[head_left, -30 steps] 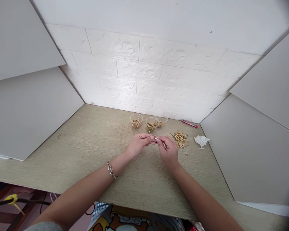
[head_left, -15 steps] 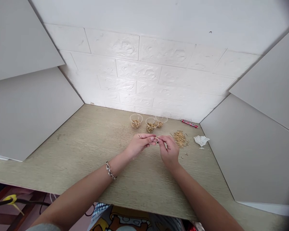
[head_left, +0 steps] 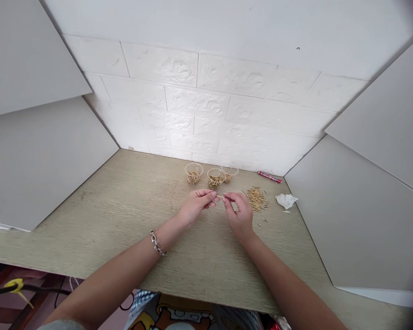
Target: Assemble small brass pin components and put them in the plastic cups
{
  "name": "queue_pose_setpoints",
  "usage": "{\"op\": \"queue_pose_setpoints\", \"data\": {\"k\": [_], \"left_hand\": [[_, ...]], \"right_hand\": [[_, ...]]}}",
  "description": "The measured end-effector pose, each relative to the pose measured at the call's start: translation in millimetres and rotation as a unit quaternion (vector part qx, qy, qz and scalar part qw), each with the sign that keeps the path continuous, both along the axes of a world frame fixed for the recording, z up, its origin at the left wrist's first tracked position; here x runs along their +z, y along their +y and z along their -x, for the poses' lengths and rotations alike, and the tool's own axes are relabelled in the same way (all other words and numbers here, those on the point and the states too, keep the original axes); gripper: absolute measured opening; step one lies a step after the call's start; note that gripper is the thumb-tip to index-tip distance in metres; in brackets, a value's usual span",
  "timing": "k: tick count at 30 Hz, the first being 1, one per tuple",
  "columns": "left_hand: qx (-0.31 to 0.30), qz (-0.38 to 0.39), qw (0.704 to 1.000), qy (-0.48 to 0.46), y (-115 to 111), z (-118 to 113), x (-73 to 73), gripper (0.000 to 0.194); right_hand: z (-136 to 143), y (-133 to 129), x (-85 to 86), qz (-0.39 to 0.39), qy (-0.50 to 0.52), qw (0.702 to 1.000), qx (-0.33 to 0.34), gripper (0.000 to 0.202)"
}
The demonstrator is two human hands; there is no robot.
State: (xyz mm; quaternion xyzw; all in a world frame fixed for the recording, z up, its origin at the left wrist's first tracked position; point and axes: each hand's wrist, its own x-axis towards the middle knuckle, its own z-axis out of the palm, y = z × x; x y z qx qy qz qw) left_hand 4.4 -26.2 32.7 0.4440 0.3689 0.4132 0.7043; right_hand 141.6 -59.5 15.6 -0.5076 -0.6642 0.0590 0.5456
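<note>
Between my two hands runs a thin gold-coloured metal pin (head_left: 220,196), held level above the table. My left hand (head_left: 198,204) pinches one end of it between thumb and fingers. The other end sits in the fingertips of my right hand (head_left: 239,213). Just beyond the hands stand a clear plastic cup (head_left: 194,174) at the left, a second cup (head_left: 215,178) in the middle and a third cup (head_left: 230,173) behind it; all hold small gold-coloured pieces. To the right of my right hand lies a loose pile of gold-coloured pins (head_left: 256,199).
A crumpled white tissue (head_left: 286,200) and a red tube-like stick (head_left: 270,177) lie at the right. Tiny bits lie on the wooden table (head_left: 99,220) left of the cups. A white brick-pattern wall (head_left: 179,110) closes off the back, with grey panels (head_left: 48,165) at both sides.
My fingertips have drawn slightly apart, so more of the pin shows between them. The cups and the pile of pins stay where they were.
</note>
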Motion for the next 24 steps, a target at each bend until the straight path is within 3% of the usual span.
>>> {"op": "queue_pose_setpoints", "data": {"k": [6, 12, 18, 24], "left_hand": [[0.041, -0.067, 0.993, 0.087, 2.1, -0.2, -1.4, 0.026], [0.069, -0.251, 0.929, 0.262, -4.5, -0.6, -5.9, 0.019], [0.065, -0.306, 0.907, 0.283, -4.3, -1.9, -13.8, 0.019], [0.022, -0.355, 0.884, 0.304, 0.2, 0.4, -19.3, 0.018]], "right_hand": [[-1.8, 3.0, -2.8, -0.021, -0.031, 0.999, -0.010, 0.017], [-3.5, 7.7, -10.7, 0.010, -0.150, 0.988, -0.024, 0.014], [-4.9, 10.6, -16.2, 0.025, -0.179, 0.983, -0.034, 0.013], [-4.7, 13.3, -18.2, 0.076, -0.180, 0.980, -0.022, 0.009]]}}
